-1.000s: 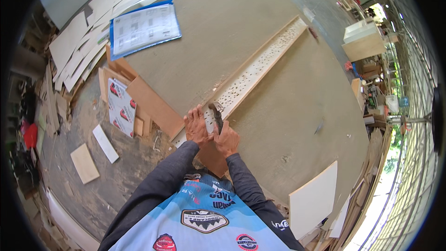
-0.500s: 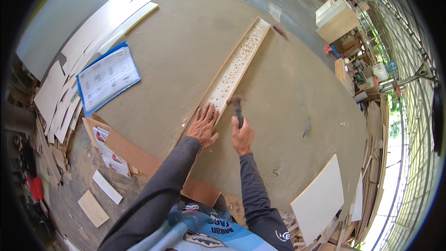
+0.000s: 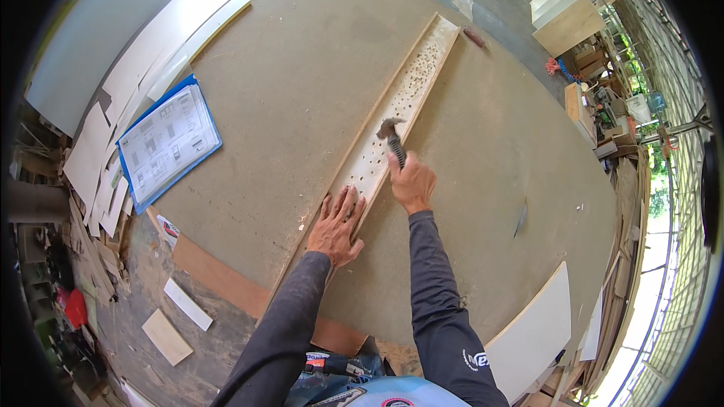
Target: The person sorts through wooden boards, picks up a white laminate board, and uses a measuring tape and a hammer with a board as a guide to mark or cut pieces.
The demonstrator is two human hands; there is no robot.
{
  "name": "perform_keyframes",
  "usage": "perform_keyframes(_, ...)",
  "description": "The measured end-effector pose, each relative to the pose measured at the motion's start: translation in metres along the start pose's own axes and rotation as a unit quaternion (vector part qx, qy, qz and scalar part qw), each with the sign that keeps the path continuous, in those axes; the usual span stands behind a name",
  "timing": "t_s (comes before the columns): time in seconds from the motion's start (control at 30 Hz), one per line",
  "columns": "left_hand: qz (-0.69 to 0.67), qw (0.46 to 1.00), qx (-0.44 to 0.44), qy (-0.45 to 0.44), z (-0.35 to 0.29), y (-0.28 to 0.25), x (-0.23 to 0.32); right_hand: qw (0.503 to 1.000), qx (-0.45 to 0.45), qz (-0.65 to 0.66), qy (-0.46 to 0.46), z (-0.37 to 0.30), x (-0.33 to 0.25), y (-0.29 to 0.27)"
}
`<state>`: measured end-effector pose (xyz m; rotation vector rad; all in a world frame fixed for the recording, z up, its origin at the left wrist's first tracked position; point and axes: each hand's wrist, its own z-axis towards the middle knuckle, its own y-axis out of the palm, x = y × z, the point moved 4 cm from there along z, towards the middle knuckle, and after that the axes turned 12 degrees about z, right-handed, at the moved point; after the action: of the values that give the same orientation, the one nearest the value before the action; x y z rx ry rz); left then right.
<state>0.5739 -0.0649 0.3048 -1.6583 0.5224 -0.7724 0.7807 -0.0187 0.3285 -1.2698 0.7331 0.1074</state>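
Note:
A long, shallow, pale wooden channel (image 3: 358, 163) with low side walls runs diagonally over the tabletop. Small brown dots, holes or bits I cannot tell apart, pepper its white inner face, densest toward the far end. My left hand (image 3: 336, 226) lies on the near part of the channel, fingers spread, holding nothing. To the right of it, my right hand (image 3: 412, 183) is closed round the dark grip of a claw hammer (image 3: 390, 130). The hammer's head is over the channel, beyond my left fingertips; whether it touches the surface is unclear.
The channel lies on a broad grey-brown tabletop (image 3: 271, 98). Papers in a blue folder (image 3: 170, 139) rest at left, near stacked white sheets (image 3: 162, 38). A dark-red-handled tool (image 3: 474, 38) lies by the channel's far end. A white board (image 3: 535, 335) leans at lower right.
The hammer has moved from beside the channel's right wall to over its inner face, farther away. My left hand stays on the channel, its fingers now more spread. The whole view has shifted slightly.

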Motion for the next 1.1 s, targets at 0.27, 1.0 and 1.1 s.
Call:
perform_keyframes(0.27,-0.022,1.0,-0.005,0.009,0.003,-0.004,0.01,0.997,0.068,0.023,-0.017,0.001,0.014,0.005)
perform_keyframes(1.0,-0.003,0.999,-0.037,-0.007,0.003,-0.004,0.007,0.98,0.13,0.145,0.046,0.106,0.066,-0.001)
perform_keyframes(1.1,-0.006,0.999,-0.048,0.005,0.009,-0.006,0.012,0.948,0.214,0.222,0.079,0.176,0.122,-0.009)
